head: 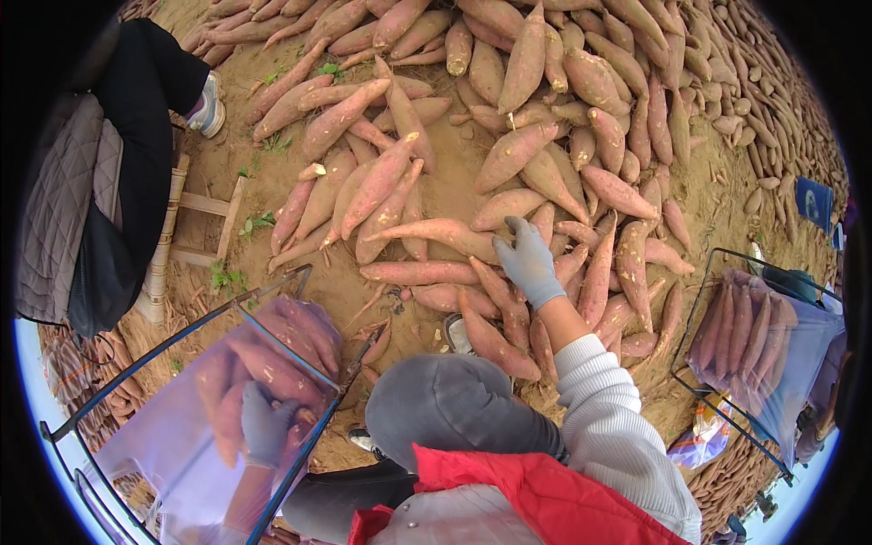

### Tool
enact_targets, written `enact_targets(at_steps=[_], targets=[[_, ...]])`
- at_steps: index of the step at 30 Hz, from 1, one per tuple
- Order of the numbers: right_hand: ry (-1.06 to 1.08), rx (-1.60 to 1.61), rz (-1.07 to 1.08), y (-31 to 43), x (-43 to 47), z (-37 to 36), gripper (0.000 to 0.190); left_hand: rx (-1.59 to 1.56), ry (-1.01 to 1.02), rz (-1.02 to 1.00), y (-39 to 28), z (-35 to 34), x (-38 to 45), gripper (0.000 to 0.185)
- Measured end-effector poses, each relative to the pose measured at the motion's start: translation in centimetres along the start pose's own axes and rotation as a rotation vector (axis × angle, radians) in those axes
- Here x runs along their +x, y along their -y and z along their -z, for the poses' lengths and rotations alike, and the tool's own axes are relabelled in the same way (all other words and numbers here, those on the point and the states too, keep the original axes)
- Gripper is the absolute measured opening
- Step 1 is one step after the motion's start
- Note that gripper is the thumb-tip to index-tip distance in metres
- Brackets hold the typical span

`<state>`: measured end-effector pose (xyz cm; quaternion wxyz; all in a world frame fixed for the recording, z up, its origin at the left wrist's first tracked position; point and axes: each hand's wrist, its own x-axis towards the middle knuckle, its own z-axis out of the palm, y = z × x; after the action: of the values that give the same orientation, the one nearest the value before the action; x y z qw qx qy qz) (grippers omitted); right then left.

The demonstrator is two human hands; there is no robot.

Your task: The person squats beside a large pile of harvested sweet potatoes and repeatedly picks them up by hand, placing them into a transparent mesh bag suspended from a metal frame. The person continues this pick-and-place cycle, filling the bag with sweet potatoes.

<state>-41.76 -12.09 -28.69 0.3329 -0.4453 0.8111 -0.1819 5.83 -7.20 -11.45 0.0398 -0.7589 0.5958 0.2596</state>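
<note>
My right hand point(530, 264), in a grey-blue glove, is over the pile of sweet potatoes with thumb and fingers apart and nothing between them. Its thumb side is against the thick end of a long sweet potato point(436, 235), and its fingertips are near a shorter one point(507, 208). My left hand point(267, 424), also gloved, is within a translucent purple plastic bag point(170, 422) among several sweet potatoes point(276, 368). Bag film and potatoes blur its fingers, so its grip is unclear. A dark metal frame point(170, 317) surrounds the bag.
A second framed bag point(804, 347) of sweet potatoes stands at right. Larger heaps point(742, 88) spread across the sandy ground point(449, 163) behind. At left another person's leg point(136, 75) is beside a low wooden stool point(204, 204). My knee point(443, 402) is between my arms.
</note>
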Motion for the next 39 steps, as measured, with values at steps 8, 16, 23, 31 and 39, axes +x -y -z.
enact_targets(at_steps=[8, 16, 23, 31, 39], targets=[[0.064, 0.211, -0.091, 2.5, 4.9, -1.4, 0.060, -0.042, 0.053, 0.058, 1.0, -0.2, 0.2, 0.046], [-0.320, 0.656, -0.327, 0.3, 12.4, -2.3, 0.074, -0.050, 0.065, 0.145, -0.5, 0.9, 0.1, 0.048], [-0.630, 0.583, -0.039, 3.4, 12.8, 0.3, 0.074, -0.033, 0.055, 0.098, 0.4, 0.4, 0.2, 0.049], [-0.591, 0.216, -0.021, 8.3, 17.0, 3.9, 0.082, -0.065, 0.022, 0.030, 1.6, -0.2, 0.2, 0.050], [-0.119, 1.078, -0.222, 8.4, 18.8, 5.7, 0.060, -0.042, 0.038, 0.003, 0.9, 0.5, -0.2, 0.049]])
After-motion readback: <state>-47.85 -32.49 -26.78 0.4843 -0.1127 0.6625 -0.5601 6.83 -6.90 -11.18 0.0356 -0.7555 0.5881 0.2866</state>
